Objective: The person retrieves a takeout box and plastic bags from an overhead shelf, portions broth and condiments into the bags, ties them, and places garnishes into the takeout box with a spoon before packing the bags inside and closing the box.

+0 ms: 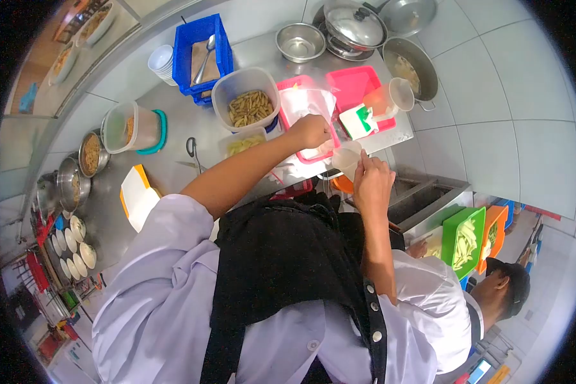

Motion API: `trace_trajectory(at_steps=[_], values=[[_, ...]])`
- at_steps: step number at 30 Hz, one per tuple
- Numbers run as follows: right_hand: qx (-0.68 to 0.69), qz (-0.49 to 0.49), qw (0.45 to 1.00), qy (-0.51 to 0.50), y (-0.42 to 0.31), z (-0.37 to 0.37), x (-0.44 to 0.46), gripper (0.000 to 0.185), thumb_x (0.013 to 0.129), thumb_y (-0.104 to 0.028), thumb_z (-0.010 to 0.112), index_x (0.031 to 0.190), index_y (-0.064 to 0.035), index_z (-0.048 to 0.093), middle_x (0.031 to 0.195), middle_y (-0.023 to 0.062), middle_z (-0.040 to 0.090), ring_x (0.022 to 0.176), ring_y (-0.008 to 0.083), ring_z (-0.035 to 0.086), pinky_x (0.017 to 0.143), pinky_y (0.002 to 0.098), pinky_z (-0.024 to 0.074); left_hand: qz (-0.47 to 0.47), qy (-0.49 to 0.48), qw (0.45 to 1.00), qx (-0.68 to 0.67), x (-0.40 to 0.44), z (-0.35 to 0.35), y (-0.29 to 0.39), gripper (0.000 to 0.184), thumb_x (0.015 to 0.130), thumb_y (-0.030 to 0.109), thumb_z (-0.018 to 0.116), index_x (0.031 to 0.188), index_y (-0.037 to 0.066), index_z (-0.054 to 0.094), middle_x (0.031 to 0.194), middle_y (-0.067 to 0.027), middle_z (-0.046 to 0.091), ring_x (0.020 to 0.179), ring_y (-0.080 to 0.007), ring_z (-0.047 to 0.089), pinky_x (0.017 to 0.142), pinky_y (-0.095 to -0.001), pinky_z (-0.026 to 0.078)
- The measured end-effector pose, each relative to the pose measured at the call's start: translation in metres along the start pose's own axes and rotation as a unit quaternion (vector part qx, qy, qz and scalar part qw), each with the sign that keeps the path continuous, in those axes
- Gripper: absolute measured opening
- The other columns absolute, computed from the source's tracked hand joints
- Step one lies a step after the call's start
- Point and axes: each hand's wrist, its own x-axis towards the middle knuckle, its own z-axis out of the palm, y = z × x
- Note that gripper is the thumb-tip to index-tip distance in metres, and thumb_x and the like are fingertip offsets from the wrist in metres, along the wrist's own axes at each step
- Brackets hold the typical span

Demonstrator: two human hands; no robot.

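Under the left hand (310, 132) lies a pink rectangular plastic tray (284, 110); just left of the right hand (372, 182), a translucent plastic cup (347, 160). Beyond the left hand, leftward, stands a translucent squarish plastic tub (226, 88) with brown elongated pieces (251, 109) inside; farther beyond, a blue rectangular plastic crate (183, 54) holds a silvery metal spoon (205, 62). Beyond the hand, rightward, is a round grey metal pot (429, 78).

Pale lavender shirt (160, 301), smooth woven cloth, creased at left sleeve (182, 217), which ends near elbow. Small round button (312, 345) on shirt front. Black apron (278, 262) over it, dark straps, right strap (372, 320) dotted with round silvery snaps (377, 336). Left hand (312, 132), right hand (373, 182) bare.
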Motion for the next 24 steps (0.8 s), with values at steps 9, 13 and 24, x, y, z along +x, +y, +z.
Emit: trace_trajectory(at_steps=[9, 13, 24], values=[[-0.008, 0.008, 1.0, -0.006, 0.003, 0.0, 0.001, 0.035, 0.103, -0.016, 0.063, 0.134, -0.0056, 0.075, 0.101, 0.0118, 0.07, 0.101, 0.0334, 0.065, 0.089, 0.0507, 0.0439, -0.022, -0.004, 1.0, 0.01, 0.001, 0.001, -0.002, 0.024, 0.09, 0.028, 0.073, 0.094, 0.007, 0.083, 0.089, -0.0194, 0.077, 0.081, -0.034, 0.077, 0.078, -0.046, 0.06], [-0.015, 0.002, 1.0, -0.003, 0.003, 0.0, 0.002, 0.035, 0.103, -0.016, 0.063, 0.134, -0.0058, 0.075, 0.101, 0.0114, 0.07, 0.101, 0.0332, 0.065, 0.089, 0.0502, 0.0437, -0.022, 0.005, 1.0, 0.003, 0.001, 0.003, -0.004, 0.024, 0.09, 0.027, 0.072, 0.092, 0.006, 0.082, 0.088, -0.0196, 0.077, 0.081, -0.0352, 0.076, 0.078, -0.0467, 0.059], [-0.017, -0.008, 1.0, 0.007, -0.001, -0.005, 0.005, 0.035, 0.099, -0.015, 0.065, 0.129, -0.0033, 0.076, 0.1, 0.0133, 0.073, 0.099, 0.0322, 0.067, 0.089, 0.0498, 0.0452, -0.013, -0.006, 1.0, 0.014, 0.011, 0.009, -0.016, 0.024, 0.088, 0.026, 0.071, 0.091, 0.004, 0.082, 0.089, -0.02, 0.076, 0.081, -0.0373, 0.075, 0.078, -0.0475, 0.059]])
